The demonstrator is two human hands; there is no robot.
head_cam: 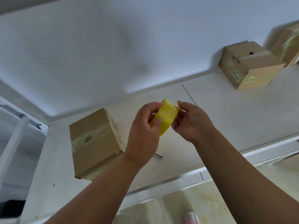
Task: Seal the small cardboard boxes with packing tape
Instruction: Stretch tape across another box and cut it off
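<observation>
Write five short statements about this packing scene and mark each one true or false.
1. The left hand and the right hand both hold the yellow tape roll. True.
2. The roll lies flat on the table. False: it is held up above the table.
3. Three cardboard boxes are in view. True: the near box, a second box at the back right and a third box at the right edge.
4. The near box has no tape on it. False: a clear strip crosses its top.
5. The near box sits to the right of the hands. False: it sits to their left.
</observation>
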